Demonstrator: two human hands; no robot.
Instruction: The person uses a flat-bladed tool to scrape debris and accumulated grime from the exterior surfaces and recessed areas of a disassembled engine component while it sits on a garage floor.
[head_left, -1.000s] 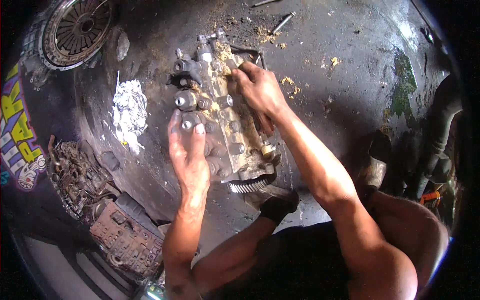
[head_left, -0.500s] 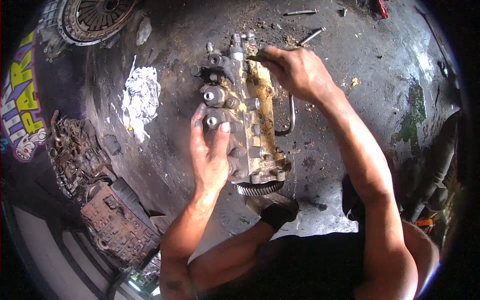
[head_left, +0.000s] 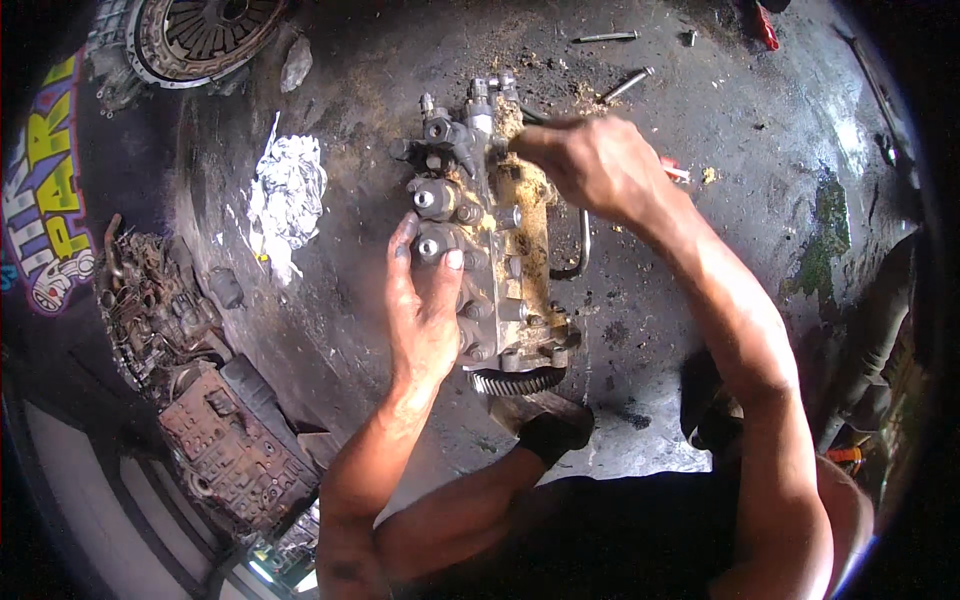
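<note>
A dirty in-line fuel injection pump (head_left: 525,215) lies on the dark floor, its toothed gear (head_left: 515,382) toward me. Yellowish, grainy grime coats its right side. My left hand (head_left: 420,320) grips the pump's left side, thumb and fingers around one of the round fittings (head_left: 430,247). Over the pump's far right end, my right hand (head_left: 600,165) is closed in a fist. A red-and-white end of a tool (head_left: 676,170) shows beside that wrist; the rest is hidden by the hand, so its kind is unclear.
Loose bolts (head_left: 627,85) lie beyond the pump, and a bent metal tube (head_left: 582,245) to its right. Crumpled foil-like material (head_left: 287,190) is on the left. Farther left are a clutch cover (head_left: 205,35), a greasy engine part (head_left: 165,310) and a rusty metal block (head_left: 240,440).
My right hand has shifted slightly and turned over the pump's far end, and the red-and-white tool end has come into sight. My left hand keeps its hold.
</note>
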